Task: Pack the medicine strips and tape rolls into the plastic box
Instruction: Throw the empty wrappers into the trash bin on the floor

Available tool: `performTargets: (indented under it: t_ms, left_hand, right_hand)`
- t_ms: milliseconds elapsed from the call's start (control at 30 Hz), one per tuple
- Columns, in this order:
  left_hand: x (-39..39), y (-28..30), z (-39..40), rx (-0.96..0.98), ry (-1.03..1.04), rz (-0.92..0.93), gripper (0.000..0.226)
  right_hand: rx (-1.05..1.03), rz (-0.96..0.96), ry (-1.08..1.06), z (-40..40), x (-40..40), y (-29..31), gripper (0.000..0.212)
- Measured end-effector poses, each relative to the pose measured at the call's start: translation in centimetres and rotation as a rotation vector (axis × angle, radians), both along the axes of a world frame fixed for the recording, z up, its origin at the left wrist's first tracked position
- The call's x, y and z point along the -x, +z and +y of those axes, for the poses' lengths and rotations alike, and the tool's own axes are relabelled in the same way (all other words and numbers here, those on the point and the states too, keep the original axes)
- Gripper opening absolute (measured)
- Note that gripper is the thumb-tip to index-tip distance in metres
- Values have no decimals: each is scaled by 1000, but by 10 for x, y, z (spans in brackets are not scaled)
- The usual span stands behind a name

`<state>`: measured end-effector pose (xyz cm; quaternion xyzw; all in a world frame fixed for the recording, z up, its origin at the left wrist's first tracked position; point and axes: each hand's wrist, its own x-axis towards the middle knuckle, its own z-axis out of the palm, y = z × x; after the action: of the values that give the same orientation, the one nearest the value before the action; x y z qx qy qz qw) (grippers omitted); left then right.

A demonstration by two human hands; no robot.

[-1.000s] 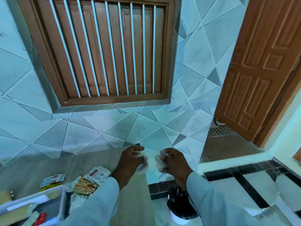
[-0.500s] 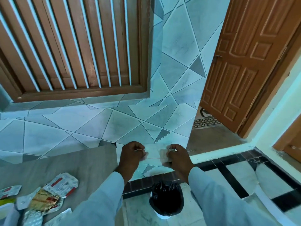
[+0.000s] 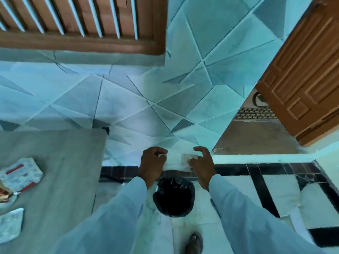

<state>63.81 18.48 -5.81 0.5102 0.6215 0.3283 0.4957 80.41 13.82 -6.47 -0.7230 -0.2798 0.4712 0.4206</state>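
Medicine strips lie at the left edge of the grey table, three silver packs in view: one with red bands, one half cut off by the frame below it, and one nearer the bottom corner. The plastic box is out of view.

Both hands are held out past the table's right edge, above a bin lined with a black bag. The left hand is curled into a loose fist, thumb and forefinger pinching one end of a thin clear wrapper. The right hand pinches the other end, where a small square patch shows, its remaining fingers spread and lifted. The wrapper stretches flat between them; what it is cannot be told. Pale sleeves cover both forearms. One shoe tip shows on the floor below the bin.
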Motion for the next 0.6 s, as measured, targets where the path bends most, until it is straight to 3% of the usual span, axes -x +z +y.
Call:
performTargets:
  t_ms: [133,333,500,600]
  left_hand:
    - [-37,-63,14,120,19,109,29]
    - [-56,-180,7,309,47,212,23]
    - [-62,-273,6,455,-153,282,19]
    - [-68,-330,7,584,-201,264,42]
  right_hand:
    - [85,-129,136,19,-43,-53,30]
    - [265,-34,281,17,-81,-174,13]
    - [444,-15,480,9,-89,-275,45]
    - [495,-53,559,7,-85,-336,55]
